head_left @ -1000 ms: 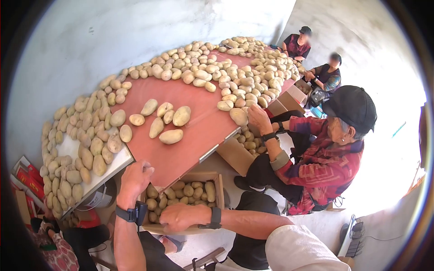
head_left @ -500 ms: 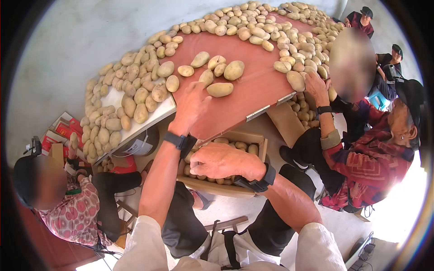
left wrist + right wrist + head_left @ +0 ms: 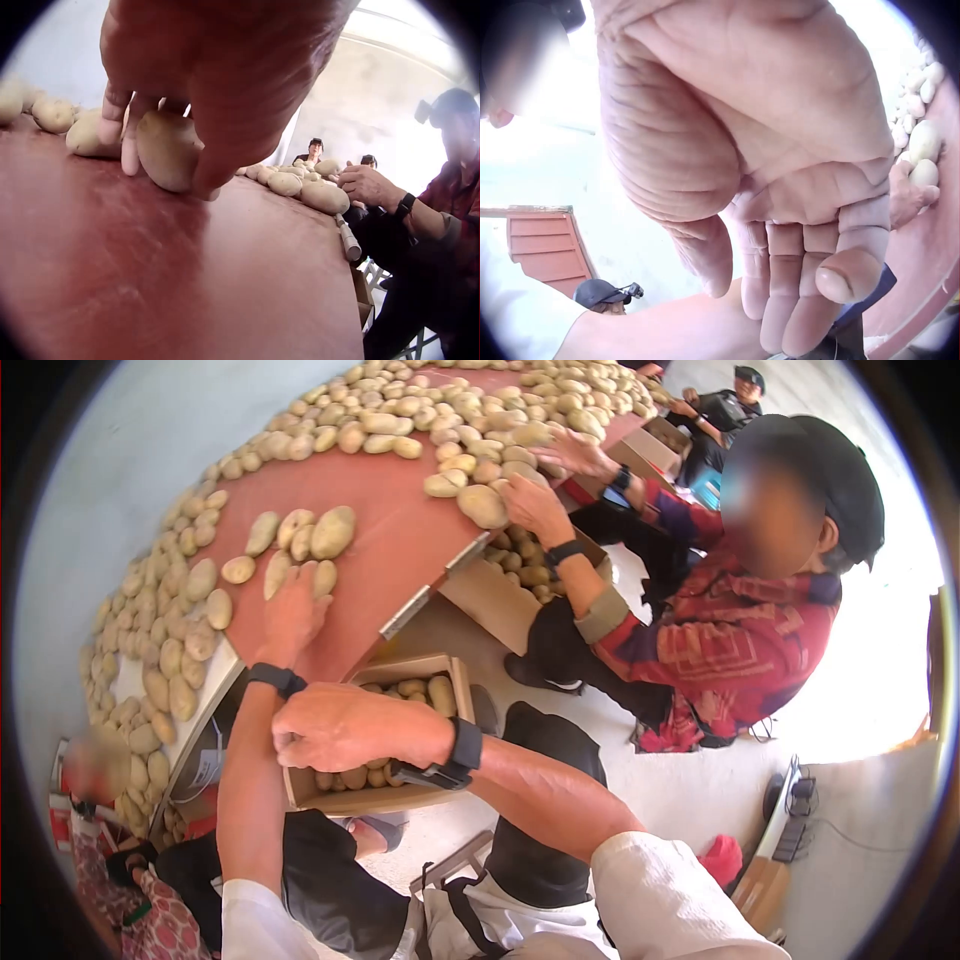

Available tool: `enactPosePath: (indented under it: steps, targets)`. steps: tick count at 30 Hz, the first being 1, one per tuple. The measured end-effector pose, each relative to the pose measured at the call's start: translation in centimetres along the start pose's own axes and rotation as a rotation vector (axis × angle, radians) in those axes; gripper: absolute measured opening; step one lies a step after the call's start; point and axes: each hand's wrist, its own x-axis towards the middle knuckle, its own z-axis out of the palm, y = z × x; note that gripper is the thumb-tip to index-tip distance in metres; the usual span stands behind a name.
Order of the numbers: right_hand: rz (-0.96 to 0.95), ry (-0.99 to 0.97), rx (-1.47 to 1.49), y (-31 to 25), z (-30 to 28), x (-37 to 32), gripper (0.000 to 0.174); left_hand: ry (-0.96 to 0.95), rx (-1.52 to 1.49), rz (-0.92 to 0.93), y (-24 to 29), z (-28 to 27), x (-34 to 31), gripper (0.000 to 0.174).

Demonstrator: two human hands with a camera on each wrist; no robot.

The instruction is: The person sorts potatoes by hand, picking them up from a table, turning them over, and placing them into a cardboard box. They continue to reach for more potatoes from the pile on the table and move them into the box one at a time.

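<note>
My left hand (image 3: 292, 618) reaches over the red tabletop (image 3: 360, 585), fingers on one side of a potato (image 3: 169, 150) and thumb on the other. The potato still rests on the surface in the left wrist view. Just beyond my fingers lies a small group of loose potatoes (image 3: 332, 532). Nearer to me, my right hand (image 3: 360, 722) hovers above a box (image 3: 462, 685) of potatoes and overlaps my left forearm in the head view. Its palm (image 3: 780, 127) holds nothing, and the fingers bend loosely.
Potatoes (image 3: 390, 422) pile along the table's far and left sides. At right a seated person (image 3: 720, 610) in a red patterned shirt handles potatoes at the table edge, beside a cardboard box (image 3: 495, 600). Another person (image 3: 160, 920) sits at lower left.
My left hand has moved forward from the table's near edge to the loose potatoes and grips one. My right hand has risen from the box of potatoes. The head view has shifted about.
</note>
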Motion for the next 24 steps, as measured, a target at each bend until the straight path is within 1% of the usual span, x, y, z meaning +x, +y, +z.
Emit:
enactPosePath:
  steps: [1, 2, 4, 5, 6, 7, 8, 9, 10, 11, 12, 13, 14, 16, 18, 19, 20, 22, 23, 24]
  targets:
    - [-0.015, 0.012, 0.018, 0.1, -0.3, 0.2, 0.027, 0.001, -0.071, -0.022, 0.3, -0.1, 0.2, 0.049]
    - [-0.001, 0.032, 0.005, 0.1, -0.5, 0.3, 0.027, 0.008, -0.081, 0.002, 0.5, -0.3, 0.4, 0.049]
    - [0.051, 0.074, 0.085, -0.7, -1.1, 0.3, 0.027, -0.119, -0.106, -0.047, 0.9, -1.2, -0.1, 0.048]
    - [0.073, 0.052, 0.136, -1.2, -1.8, -0.1, 0.028, -0.107, -0.108, -0.037, 1.2, -1.5, -0.6, 0.048]
    - [0.069, 0.056, 0.127, -1.1, -2.3, -0.3, 0.028, -0.094, -0.166, -0.004, 1.4, -1.9, -1.5, 0.046]
    - [0.052, 0.058, 0.117, -0.9, -2.6, -0.1, 0.029, -0.085, -0.216, 0.016, 1.2, -2.4, -2.2, 0.044]
    - [0.021, 0.049, 0.121, -0.7, -2.4, 0.3, 0.03, -0.087, -0.194, -0.01, 1.0, -2.5, -2.9, 0.044]
    - [-0.041, 0.113, 0.165, -0.5, -2.3, 0.1, 0.031, -0.121, -0.14, -0.012, 1.8, -2.8, -3.8, 0.044]
    - [-0.091, 0.144, 0.058, 0.5, -1.9, 0.6, 0.032, -0.162, -0.083, -0.021, 1.5, -2.9, -4.7, 0.044]
    - [-0.071, 0.156, 0.04, 0.3, -2.3, 0.2, 0.034, 0.088, -0.192, 0.247, -0.5, -1.3, -5.8, 0.046]
    - [-0.205, 0.23, -0.078, 1.6, -2.3, 0.6, 0.034, 0.32, -0.301, 0.513, -2.5, 0.0, -7.4, 0.047]
    - [-0.113, 0.133, 0.11, 1.2, -3.2, 0.4, 0.034, 0.005, -0.894, 0.149, -2.9, -0.5, -9.2, 0.048]
    - [-0.036, 0.089, 0.372, 2.3, -3.0, 0.3, 0.035, -0.289, -1.458, -0.286, -2.3, -0.4, -10.2, 0.049]
    - [0.078, 0.1, 0.293, 1.3, -4.5, -0.3, 0.037, -0.003, -0.987, 0.182, -2.2, 2.0, -10.2, 0.048]
    - [0.135, 0.137, 0.22, 0.9, -5.2, -0.8, 0.037, -0.105, -0.268, 0.174, 0.5, -2.3, -11.0, 0.048]
    - [0.141, 0.128, 0.241, 1.0, -5.4, -0.9, 0.037, -0.174, -0.202, 0.112, 0.8, -3.3, -11.5, 0.043]
    - [0.156, 0.14, 0.242, 1.1, -5.5, -1.1, 0.037, -0.19, -0.201, 0.103, 1.4, -4.7, -12.0, 0.043]
    - [0.177, 0.149, 0.255, 1.2, -5.8, -1.3, 0.038, -0.475, -0.199, 0.018, 2.5, -7.2, -13.0, 0.054]
    - [0.156, 0.119, 0.286, 1.2, -6.2, -1.3, 0.034, -0.596, -0.224, -0.008, 2.4, -7.4, -13.1, 0.057]
    - [0.132, 0.089, 0.313, 1.2, -6.3, -1.3, 0.032, -0.605, -0.227, -0.016, 2.6, -7.4, -13.8, 0.057]
